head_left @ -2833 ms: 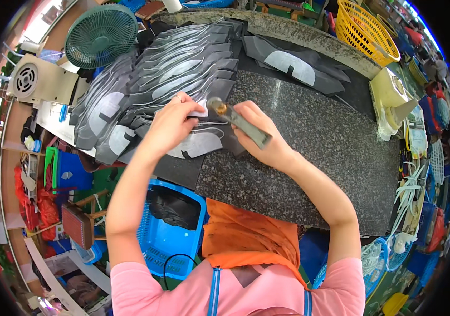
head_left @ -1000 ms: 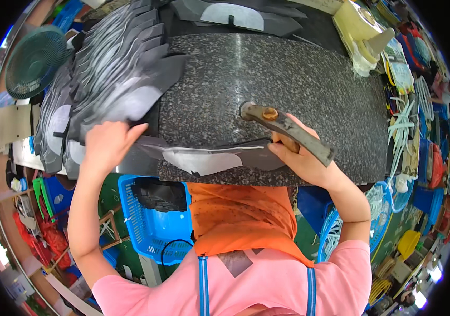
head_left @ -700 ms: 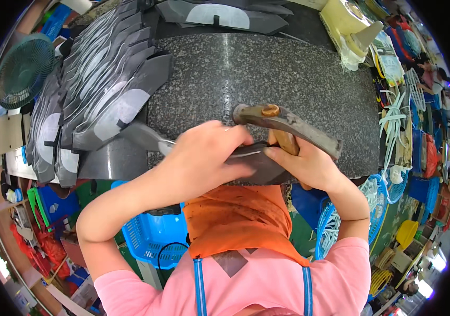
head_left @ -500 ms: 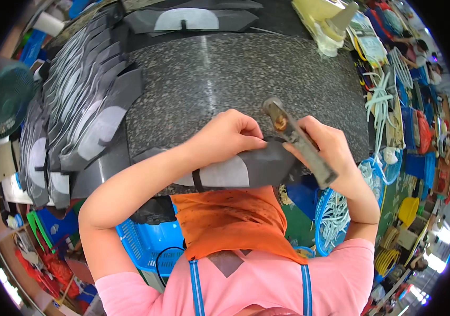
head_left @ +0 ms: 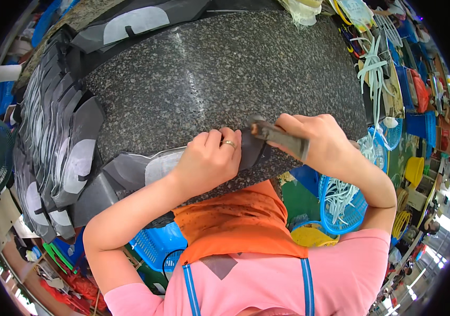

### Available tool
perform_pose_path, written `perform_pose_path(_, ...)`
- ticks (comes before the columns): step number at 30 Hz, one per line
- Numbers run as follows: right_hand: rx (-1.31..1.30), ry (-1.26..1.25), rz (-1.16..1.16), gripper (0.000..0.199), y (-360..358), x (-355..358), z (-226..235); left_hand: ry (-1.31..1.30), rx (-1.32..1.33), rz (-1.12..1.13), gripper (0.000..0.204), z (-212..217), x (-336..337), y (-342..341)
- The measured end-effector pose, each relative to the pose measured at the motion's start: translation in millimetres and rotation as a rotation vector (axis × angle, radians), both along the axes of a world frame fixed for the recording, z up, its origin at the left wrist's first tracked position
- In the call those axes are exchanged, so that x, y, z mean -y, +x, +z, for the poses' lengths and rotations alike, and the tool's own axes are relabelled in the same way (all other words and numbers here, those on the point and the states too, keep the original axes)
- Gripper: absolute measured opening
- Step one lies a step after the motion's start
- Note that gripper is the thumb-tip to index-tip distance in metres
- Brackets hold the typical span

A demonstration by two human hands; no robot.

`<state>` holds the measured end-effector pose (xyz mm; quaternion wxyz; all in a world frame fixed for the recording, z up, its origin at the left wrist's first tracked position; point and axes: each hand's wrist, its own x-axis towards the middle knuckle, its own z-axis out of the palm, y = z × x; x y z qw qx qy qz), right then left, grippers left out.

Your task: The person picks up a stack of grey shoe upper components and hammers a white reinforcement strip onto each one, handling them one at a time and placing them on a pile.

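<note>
On the speckled stone worktop's near edge lies a dark grey shoe-upper-like panel with a pale patch. My left hand, a ring on one finger, presses down on it with bent fingers held together, covering part of it. Closed around a hammer's handle is my right hand. The metal head of the hammer reaches over the panel's right end, beside my left fingertips. Whether the head touches the panel, I cannot tell.
Fanned rows of similar dark panels stand on the left. Another panel lies at the back. Pale strips hang at the right edge above a blue basket of more strips. A blue crate sits below.
My left hand has turned from pinching the panel's edge to pressing on top of it. My right hand has swung the hammer head leftward, onto or over the panel's end. The view has shifted.
</note>
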<state>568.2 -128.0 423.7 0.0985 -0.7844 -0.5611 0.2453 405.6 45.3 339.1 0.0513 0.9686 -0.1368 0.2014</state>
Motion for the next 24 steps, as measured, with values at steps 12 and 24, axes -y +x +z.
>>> perform_pose_path(12,-0.110,0.084,0.038,0.016,-15.8,-21.4,-15.7,-0.438,-0.245,0.163,0.023,15.7,-15.4,-21.0)
perform_pose_path(24,-0.092,-0.024,-0.089,0.019,-6.9,-18.8,2.7,-0.419,-0.466,0.370,0.016,25.5,-22.8,-19.3)
